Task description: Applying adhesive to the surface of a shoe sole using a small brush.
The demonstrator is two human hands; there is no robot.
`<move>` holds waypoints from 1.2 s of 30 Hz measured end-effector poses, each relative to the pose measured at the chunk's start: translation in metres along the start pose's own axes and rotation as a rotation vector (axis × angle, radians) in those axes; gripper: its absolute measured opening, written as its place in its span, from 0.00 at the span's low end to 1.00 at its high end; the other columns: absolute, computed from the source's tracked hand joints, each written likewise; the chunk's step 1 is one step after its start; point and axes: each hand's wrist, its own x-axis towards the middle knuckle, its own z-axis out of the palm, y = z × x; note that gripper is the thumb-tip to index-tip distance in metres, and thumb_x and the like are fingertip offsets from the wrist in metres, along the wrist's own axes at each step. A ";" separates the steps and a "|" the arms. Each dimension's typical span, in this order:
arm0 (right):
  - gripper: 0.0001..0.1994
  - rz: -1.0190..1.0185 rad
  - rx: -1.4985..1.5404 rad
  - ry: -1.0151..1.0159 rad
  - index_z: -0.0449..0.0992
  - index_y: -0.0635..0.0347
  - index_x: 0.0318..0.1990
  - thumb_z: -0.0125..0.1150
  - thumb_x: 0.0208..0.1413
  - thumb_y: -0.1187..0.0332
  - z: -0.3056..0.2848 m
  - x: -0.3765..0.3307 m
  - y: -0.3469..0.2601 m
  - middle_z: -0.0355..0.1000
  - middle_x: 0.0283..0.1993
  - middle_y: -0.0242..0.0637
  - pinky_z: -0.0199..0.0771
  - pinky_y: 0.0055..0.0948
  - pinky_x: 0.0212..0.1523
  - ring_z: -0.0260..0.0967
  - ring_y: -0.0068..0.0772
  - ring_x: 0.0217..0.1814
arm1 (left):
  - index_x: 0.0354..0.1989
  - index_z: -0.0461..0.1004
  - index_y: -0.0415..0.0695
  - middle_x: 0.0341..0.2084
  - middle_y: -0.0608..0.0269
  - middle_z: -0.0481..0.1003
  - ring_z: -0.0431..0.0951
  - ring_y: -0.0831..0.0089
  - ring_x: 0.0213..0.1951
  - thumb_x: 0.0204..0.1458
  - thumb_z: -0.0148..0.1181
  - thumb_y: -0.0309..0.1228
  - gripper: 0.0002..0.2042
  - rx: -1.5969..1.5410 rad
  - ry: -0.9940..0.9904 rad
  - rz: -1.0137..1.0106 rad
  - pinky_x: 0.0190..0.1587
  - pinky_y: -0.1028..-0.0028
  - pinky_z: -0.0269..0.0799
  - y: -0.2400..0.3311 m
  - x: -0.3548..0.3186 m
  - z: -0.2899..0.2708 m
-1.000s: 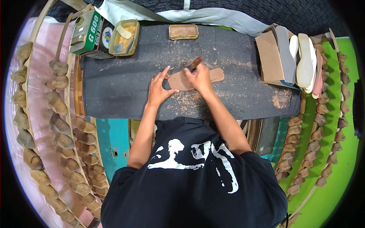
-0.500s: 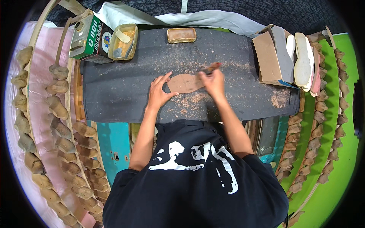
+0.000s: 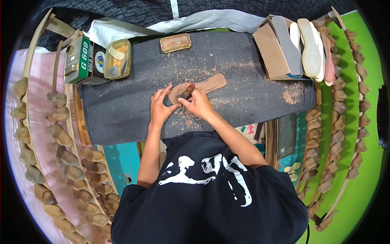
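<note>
A brown sole-shaped piece (image 3: pixel 215 83) lies flat on the dark cloth-covered table, its narrow end pointing right and away. At its wide end my left hand (image 3: pixel 161 106) rests with thumb and fingers spread, the tips at the piece's edge. My right hand (image 3: pixel 198 102) is closed around a short tool with a reddish-brown handle (image 3: pixel 190 88) and sits over the wide part of the piece. The tool's dark lower end is partly hidden by the fingers, so its exact kind does not show.
Brown shavings (image 3: pixel 293 93) are scattered over the cloth (image 3: pixel 252 101). A green and white can (image 3: pixel 79 61) and a yellowish tray (image 3: pixel 126 61) stand far left; a shallow brown container (image 3: pixel 175 42) is at the back. A cardboard box (image 3: pixel 270 53) holds soles at right. Racks of wooden lasts (image 3: pixel 61 134) flank the table.
My right hand has moved left with the tool, from the narrow half of the sole piece to its wide end. The narrow end now shows. The whole view has shifted slightly.
</note>
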 end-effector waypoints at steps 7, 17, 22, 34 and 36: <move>0.11 0.077 -0.250 0.538 0.80 0.66 0.40 0.74 0.58 0.67 -0.122 0.016 0.083 0.84 0.35 0.48 0.81 0.39 0.36 0.83 0.40 0.33 | 0.68 0.76 0.56 0.50 0.64 0.81 0.80 0.62 0.56 0.29 0.89 0.39 0.48 0.032 0.006 -0.026 0.63 0.56 0.70 -0.002 0.000 0.002; 0.10 0.057 -0.019 0.087 0.82 0.66 0.41 0.71 0.59 0.68 -0.018 0.003 0.003 0.82 0.35 0.51 0.82 0.42 0.38 0.84 0.49 0.36 | 0.70 0.74 0.57 0.49 0.66 0.81 0.80 0.61 0.56 0.29 0.88 0.41 0.50 0.027 -0.012 0.001 0.62 0.56 0.69 -0.005 0.000 0.003; 0.13 -0.182 -0.103 0.040 0.77 0.68 0.46 0.66 0.61 0.68 -0.006 -0.001 0.018 0.80 0.40 0.56 0.81 0.50 0.43 0.82 0.59 0.42 | 0.79 0.61 0.55 0.49 0.65 0.82 0.80 0.63 0.55 0.27 0.89 0.39 0.61 -0.038 0.048 -0.028 0.63 0.56 0.69 -0.006 -0.004 0.007; 0.12 -0.155 -0.304 0.292 0.74 0.60 0.47 0.65 0.56 0.76 -0.074 0.010 0.029 0.78 0.42 0.50 0.79 0.50 0.46 0.78 0.59 0.45 | 0.80 0.59 0.55 0.49 0.64 0.82 0.80 0.64 0.55 0.27 0.89 0.40 0.63 0.015 0.026 -0.032 0.64 0.57 0.69 -0.005 -0.002 0.006; 0.10 0.024 -0.064 0.114 0.76 0.63 0.47 0.68 0.60 0.72 -0.042 -0.003 0.011 0.81 0.40 0.53 0.81 0.46 0.45 0.82 0.55 0.42 | 0.80 0.60 0.54 0.48 0.64 0.82 0.80 0.63 0.55 0.27 0.89 0.41 0.63 0.011 0.019 -0.034 0.64 0.57 0.69 -0.006 -0.002 0.008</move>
